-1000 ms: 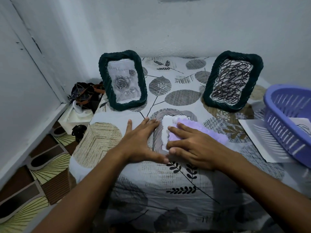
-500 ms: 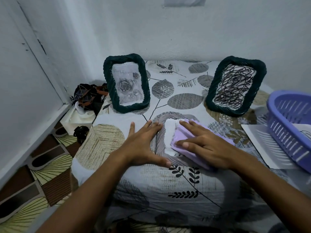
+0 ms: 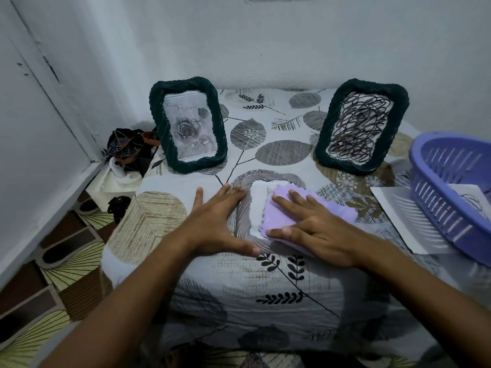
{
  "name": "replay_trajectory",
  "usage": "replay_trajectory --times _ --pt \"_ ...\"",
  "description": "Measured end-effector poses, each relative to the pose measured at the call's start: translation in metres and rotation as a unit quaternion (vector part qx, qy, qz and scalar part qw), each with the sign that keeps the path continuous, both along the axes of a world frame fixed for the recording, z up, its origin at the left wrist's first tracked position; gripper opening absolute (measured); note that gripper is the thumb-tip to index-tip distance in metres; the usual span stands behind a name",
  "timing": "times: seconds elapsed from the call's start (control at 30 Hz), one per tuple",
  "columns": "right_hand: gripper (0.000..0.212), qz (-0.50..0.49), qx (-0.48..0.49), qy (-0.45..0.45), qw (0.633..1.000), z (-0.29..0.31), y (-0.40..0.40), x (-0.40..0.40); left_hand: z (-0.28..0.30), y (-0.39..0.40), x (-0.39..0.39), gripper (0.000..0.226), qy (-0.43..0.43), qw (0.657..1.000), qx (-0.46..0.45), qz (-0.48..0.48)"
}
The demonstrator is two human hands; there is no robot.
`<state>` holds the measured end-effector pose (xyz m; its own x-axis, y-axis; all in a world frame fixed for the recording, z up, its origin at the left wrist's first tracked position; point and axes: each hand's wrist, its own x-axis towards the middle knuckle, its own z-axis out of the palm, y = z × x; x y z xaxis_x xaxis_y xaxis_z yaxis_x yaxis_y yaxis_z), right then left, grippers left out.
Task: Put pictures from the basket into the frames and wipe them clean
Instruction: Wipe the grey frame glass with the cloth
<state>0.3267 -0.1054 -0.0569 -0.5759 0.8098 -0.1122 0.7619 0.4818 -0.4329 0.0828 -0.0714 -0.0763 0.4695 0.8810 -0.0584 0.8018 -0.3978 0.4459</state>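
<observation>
Right hand [image 3: 316, 229] flat on lilac cloth [image 3: 305, 216], now nearer the flat frame [image 3: 255, 205] centre than before, left hand [image 3: 215, 224] open, steadying its edge, two green frames [image 3: 187, 124] upright behind, purple basket [image 3: 457, 187] right.

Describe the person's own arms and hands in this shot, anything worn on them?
Both forearms are bare right down to the bottom edge of the picture: no sleeves show. The left hand and right hand wear no gloves, and no rings, watch or bracelets are visible on the fingers or wrists. The nails look short and unpainted. No markings show.
</observation>
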Motion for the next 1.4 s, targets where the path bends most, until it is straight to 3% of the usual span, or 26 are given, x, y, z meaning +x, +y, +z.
replay_trajectory --times 0.1,0.3,0.47,0.6,0.73,0.9,1.1,1.3,1.4 --pt "0.089 0.011 0.001 0.005 1.000 -0.002 0.002 -0.007 0.000 0.000 0.000 0.136 0.001 1.000 0.002 0.002" --pt "0.067 -0.023 -0.022 0.037 0.999 0.006 0.008 0.007 0.001 -0.001 0.000 0.137 -0.003 1.000 -0.003 0.000" --pt "0.092 0.008 -0.007 0.009 1.000 0.001 0.004 -0.008 0.000 0.000 0.000 0.136 -0.003 1.000 0.000 0.001" --pt "0.070 -0.037 -0.039 0.047 0.997 0.013 0.007 0.009 0.001 -0.002 -0.001 0.134 -0.015 1.000 -0.004 0.002" --pt "0.065 -0.055 -0.052 0.048 0.996 0.012 0.006 0.024 0.000 -0.002 -0.001 0.137 -0.016 1.000 -0.002 0.004" --pt "0.093 -0.020 -0.027 0.040 0.999 0.001 0.006 0.007 0.000 -0.001 -0.001 0.139 -0.018 1.000 -0.001 0.003" --pt "0.067 -0.066 -0.069 0.082 0.992 0.014 0.003 0.018 0.003 -0.003 0.001 0.137 -0.022 1.000 -0.006 0.004" --pt "0.096 -0.005 -0.012 0.034 0.999 0.004 0.003 -0.008 0.000 -0.003 0.002 0.139 -0.011 1.000 0.004 0.002" --pt "0.089 0.000 -0.010 0.010 1.000 0.008 0.003 -0.025 0.000 -0.002 0.002 0.137 -0.011 1.000 0.007 0.003"
